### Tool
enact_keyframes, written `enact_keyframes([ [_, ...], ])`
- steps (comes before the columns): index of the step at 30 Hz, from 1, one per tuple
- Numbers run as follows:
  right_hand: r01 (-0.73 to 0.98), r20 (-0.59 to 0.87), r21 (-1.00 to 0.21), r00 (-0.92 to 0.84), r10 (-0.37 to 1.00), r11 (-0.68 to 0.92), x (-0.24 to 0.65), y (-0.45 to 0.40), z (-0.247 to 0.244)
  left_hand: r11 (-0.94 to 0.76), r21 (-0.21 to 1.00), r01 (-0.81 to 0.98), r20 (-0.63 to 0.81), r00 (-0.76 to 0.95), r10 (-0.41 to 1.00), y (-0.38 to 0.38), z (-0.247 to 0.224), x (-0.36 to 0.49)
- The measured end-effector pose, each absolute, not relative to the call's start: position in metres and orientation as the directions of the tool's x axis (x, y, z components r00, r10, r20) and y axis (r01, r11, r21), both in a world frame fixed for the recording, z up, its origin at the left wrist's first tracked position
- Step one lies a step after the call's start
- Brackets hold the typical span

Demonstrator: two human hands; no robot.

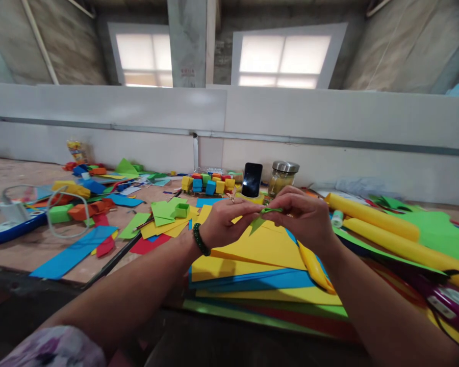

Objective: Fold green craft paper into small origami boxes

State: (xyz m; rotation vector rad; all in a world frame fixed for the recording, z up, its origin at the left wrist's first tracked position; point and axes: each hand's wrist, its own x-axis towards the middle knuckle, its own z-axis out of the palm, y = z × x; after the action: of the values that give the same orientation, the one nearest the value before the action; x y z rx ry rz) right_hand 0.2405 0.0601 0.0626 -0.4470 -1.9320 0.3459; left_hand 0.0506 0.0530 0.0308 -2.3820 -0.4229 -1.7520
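A small folded piece of green paper [257, 224] is held up between my two hands, above a stack of yellow sheets [260, 247]. My left hand [229, 221] pinches its left side between thumb and fingers; a dark green bead bracelet is on that wrist. On the other side, my right hand [304, 214] grips the paper's upper right edge with thumb and fingertips. One pointed end of the paper hangs down between the hands. Blue sheets [252, 281] lie under the yellow ones.
Small coloured paper boxes [210, 184], a phone [252, 180] and a glass jar [282, 177] stand behind my hands. Paper scraps, a blue strip [74, 253] and a power strip [15, 228] lie left. Yellow rolls [375, 218] and a purple tool [449, 306] are right.
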Motion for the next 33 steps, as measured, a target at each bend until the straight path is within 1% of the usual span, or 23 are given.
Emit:
enact_keyframes([
  [5,0.148,0.816,-0.424,-0.366,0.448,0.893,0.2407,0.0589,0.0630,-0.943,0.015,0.333,0.959,0.262,0.108,0.0516,0.0330,0.0511],
  [17,0.165,0.828,-0.390,-0.366,0.424,0.906,0.2387,0.0559,0.0636,-0.948,0.088,0.306,0.953,0.250,0.170,0.0473,0.0327,0.0523],
  [23,0.139,0.829,-0.406,-0.360,0.429,0.903,0.2394,0.0555,0.0624,-0.949,0.116,0.293,0.956,0.227,0.187,0.0453,0.0313,0.0540],
  [33,0.161,0.832,-0.398,-0.353,0.429,0.903,0.2383,0.0532,0.0638,-0.953,0.148,0.265,0.956,0.208,0.206,0.0442,0.0314,0.0568],
])
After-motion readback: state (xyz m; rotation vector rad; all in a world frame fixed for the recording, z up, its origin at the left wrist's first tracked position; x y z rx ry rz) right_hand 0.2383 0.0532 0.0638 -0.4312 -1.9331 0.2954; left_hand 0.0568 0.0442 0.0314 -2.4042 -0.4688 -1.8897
